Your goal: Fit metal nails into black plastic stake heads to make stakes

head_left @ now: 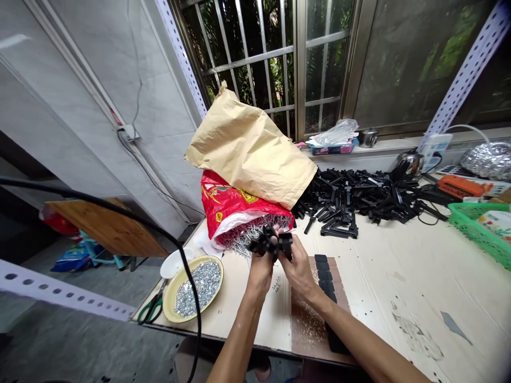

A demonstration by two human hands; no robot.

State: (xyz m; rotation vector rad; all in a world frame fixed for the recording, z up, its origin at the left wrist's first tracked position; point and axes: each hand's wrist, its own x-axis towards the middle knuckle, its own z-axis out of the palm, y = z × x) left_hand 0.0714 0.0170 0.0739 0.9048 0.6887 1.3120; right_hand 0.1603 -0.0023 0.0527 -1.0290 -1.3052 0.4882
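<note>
My left hand [261, 274] is closed round black plastic parts [261, 243], held above the table near its middle. My right hand [298, 270] grips the same cluster from the other side. The hands nearly touch, and blur hides how many parts there are and how they sit together. Just beyond them lies an open red bag [235, 199] of long metal pins [243, 236]. A few small metal pieces [277, 284] rest on the table below my hands. Right of them, a row of black pads [324, 274] lies on a brown board [307, 319].
A yellow bowl [170, 306] of small metal pieces and green-handled scissors [150, 308] sit at the left edge. A black cable [187, 266] hangs across the view there. Brown paper [251, 143] covers the red bag. Behind are heaped black parts [359, 194]; a green basket [475, 234] stands right.
</note>
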